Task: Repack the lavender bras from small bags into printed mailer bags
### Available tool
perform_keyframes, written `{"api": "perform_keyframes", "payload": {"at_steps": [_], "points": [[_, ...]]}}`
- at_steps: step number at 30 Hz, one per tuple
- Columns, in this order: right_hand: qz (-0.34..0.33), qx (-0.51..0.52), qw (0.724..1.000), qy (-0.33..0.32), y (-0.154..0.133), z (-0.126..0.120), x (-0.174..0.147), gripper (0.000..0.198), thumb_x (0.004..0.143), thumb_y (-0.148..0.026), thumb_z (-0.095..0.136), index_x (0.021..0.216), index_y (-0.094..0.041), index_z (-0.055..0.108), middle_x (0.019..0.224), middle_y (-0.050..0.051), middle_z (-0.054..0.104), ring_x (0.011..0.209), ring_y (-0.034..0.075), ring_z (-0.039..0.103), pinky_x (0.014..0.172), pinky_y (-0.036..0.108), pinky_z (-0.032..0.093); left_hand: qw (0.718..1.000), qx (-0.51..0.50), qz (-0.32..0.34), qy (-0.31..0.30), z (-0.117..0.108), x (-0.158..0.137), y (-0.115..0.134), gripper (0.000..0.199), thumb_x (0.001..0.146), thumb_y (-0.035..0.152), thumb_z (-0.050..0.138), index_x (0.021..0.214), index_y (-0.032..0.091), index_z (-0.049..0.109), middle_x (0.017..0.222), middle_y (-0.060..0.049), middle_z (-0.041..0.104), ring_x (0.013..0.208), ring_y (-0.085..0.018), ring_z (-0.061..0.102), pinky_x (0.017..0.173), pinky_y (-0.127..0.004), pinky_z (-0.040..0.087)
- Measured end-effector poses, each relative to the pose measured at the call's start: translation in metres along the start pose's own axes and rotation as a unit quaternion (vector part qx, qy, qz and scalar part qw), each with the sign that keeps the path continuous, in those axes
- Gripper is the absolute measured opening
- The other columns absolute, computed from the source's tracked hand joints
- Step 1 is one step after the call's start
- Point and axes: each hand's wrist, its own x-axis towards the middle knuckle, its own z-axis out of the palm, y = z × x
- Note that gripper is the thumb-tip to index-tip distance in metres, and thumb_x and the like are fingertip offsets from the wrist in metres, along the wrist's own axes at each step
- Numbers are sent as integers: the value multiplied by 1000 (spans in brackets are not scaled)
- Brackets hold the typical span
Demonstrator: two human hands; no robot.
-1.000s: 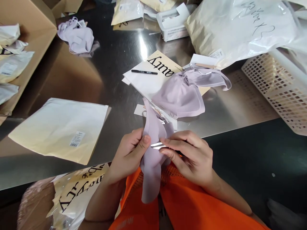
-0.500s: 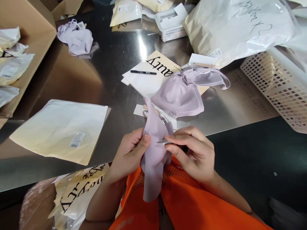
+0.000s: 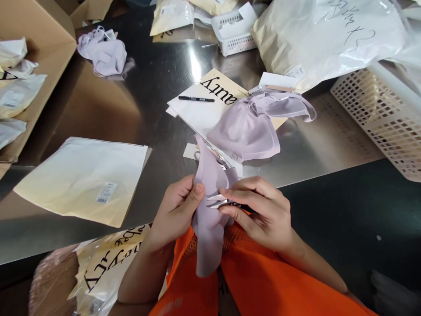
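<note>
My left hand (image 3: 180, 204) is closed on the edge of a lilac fabric garment (image 3: 210, 245), with the thumb pressed on top; it looks like a bra cup panel. Between thumb and fingers of my right hand (image 3: 259, 208) is a small pair of thread snips (image 3: 219, 202). Their two pointed metal blades are apart and lie over the fabric, pointing toward my left thumb. A second lilac garment, a bra (image 3: 246, 131), rests just beyond on the table, partly over a printed "auty" bag (image 3: 217, 83). White tags (image 3: 190, 151) stick out behind the held fabric.
A black marker (image 3: 196, 99) lies on the printed bag. At left are a sealed mailer (image 3: 85, 175), a cardboard box (image 3: 55, 44) of packets and a lilac bundle (image 3: 105, 55). White baskets (image 3: 378, 118) and a large plastic bag (image 3: 329, 39) stand at right.
The snips have moved slightly left and down over the fabric with my right hand, and their blades have spread apart. My left hand stays nearly in place on the garment.
</note>
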Motion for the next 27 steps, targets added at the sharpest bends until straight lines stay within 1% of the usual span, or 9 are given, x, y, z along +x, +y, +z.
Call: {"api": "perform_keyframes", "payload": {"at_steps": [6, 10, 16, 21, 27], "points": [[6, 9, 1000, 2, -1, 0, 0, 24, 83, -17, 75, 106, -19, 73, 87, 3, 65, 72, 11, 62, 63, 23, 54, 1000, 4, 11, -6, 0, -2, 0, 38, 93, 50, 54, 73, 17, 56, 68, -1, 50, 63, -11, 41, 54, -21, 34], [15, 11, 1000, -1, -2, 0, 0, 24, 83, -17, 74, 107, -21, 73, 87, 3, 65, 73, 11, 63, 64, 23, 54, 1000, 18, 8, -6, 0, -2, 1, 39, 93, 50, 53, 73, 17, 55, 68, 0, 49, 64, -11, 42, 55, -22, 34], [17, 11, 1000, 2, -2, 0, -1, 24, 83, -17, 74, 107, -22, 74, 87, 2, 65, 71, 11, 63, 63, 23, 54, 1000, 22, 15, -14, 0, -3, 1, 38, 94, 50, 51, 75, 17, 58, 71, 0, 51, 65, -11, 42, 56, -22, 34], [11, 15, 1000, 6, -2, 0, -2, 24, 82, -16, 75, 105, -18, 74, 87, 3, 65, 71, 11, 63, 63, 22, 53, 1000, 1, 0, 3, 2, -5, 0, 37, 92, 50, 54, 75, 18, 59, 69, 0, 51, 64, -12, 43, 55, -22, 35], [2, -3, 1000, 11, -3, 0, -1, 23, 81, -14, 76, 104, -16, 74, 86, 3, 65, 70, 10, 62, 63, 23, 53, 998, -51, -27, 15, 5, -4, 0, 37, 89, 53, 58, 76, 18, 61, 70, -1, 54, 62, -13, 43, 56, -23, 37]]}}
